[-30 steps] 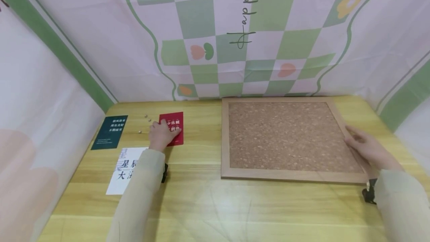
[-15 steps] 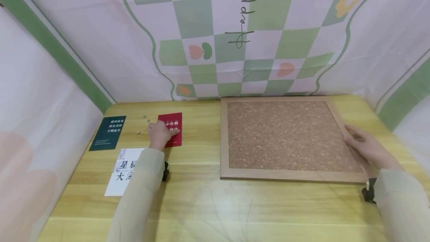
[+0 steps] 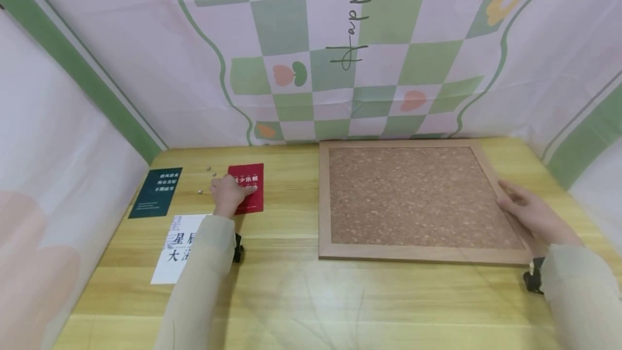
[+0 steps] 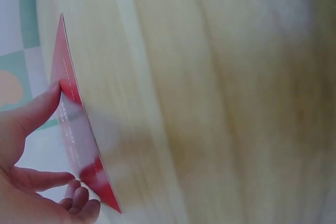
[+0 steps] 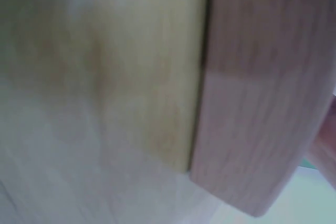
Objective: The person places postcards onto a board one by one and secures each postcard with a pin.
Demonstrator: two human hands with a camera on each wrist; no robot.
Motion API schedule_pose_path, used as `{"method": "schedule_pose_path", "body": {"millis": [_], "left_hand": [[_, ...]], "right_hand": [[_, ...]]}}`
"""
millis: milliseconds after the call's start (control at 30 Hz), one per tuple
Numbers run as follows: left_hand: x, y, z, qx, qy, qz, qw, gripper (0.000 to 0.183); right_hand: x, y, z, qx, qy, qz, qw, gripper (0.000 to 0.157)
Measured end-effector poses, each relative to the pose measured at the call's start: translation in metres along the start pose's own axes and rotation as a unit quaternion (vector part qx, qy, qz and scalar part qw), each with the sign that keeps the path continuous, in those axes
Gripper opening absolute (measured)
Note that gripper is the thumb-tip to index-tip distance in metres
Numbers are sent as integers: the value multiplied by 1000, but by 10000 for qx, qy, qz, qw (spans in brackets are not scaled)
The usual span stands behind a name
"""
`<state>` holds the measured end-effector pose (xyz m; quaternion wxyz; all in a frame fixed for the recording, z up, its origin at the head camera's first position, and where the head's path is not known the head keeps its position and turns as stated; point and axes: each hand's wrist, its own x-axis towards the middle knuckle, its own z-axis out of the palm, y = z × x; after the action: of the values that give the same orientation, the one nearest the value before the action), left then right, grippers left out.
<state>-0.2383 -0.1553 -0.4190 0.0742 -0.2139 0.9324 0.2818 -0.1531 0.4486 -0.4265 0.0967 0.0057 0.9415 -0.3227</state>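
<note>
Red card (image 3: 250, 177) flat on the wooden table (image 3: 291, 296), left of the cork board (image 3: 418, 199), partly covered by the left hand (image 3: 228, 196). Left thumb tip is on the card, index reaching toward its edge, wide gap between the two. Right hand (image 3: 536, 215) touches the board's right edge; can't tell if its fingers grip. Small metallic bits (image 3: 200, 192) just beside the left hand. Dark green card (image 3: 155, 193) farther left; white card (image 3: 167, 269) nearer the person, partly under the left sleeve (image 3: 194, 285).

white card (image 3: 177, 244) partly behind the left sleeve (image 3: 201, 274), red card (image 3: 255, 202) partly behind the left hand (image 3: 227, 196)
</note>
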Motion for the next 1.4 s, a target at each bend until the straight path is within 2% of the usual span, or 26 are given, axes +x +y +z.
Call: {"method": "schedule_pose_path", "body": {"millis": [333,467,633,767,967,1167,1400], "left_hand": [[-2,0,-1,-717,144,161,9972,72],[-2,0,1,-647,297,354,9968,73],[-4,2,2,-416,465,598,9963,65],[-6,3,1,-537,611,734,9940,59],[-7,8,-4,-1109,704,959,9867,41],[-8,15,-9,-1540,687,1063,9799,36],[-14,26,-11,-1935,965,1631,9626,35]], "right_hand": [[1,2,0,184,68,-37,9998,64],[0,0,0,96,40,-14,9999,64],[-1,-2,1,175,-6,-43,9998,64],[-2,-4,1,195,-30,-36,9998,64],[-1,-2,0,143,-31,-10,9999,63],[0,0,1,191,-40,-10,9998,63],[-1,-2,1,601,-232,-32,9979,66]]}}
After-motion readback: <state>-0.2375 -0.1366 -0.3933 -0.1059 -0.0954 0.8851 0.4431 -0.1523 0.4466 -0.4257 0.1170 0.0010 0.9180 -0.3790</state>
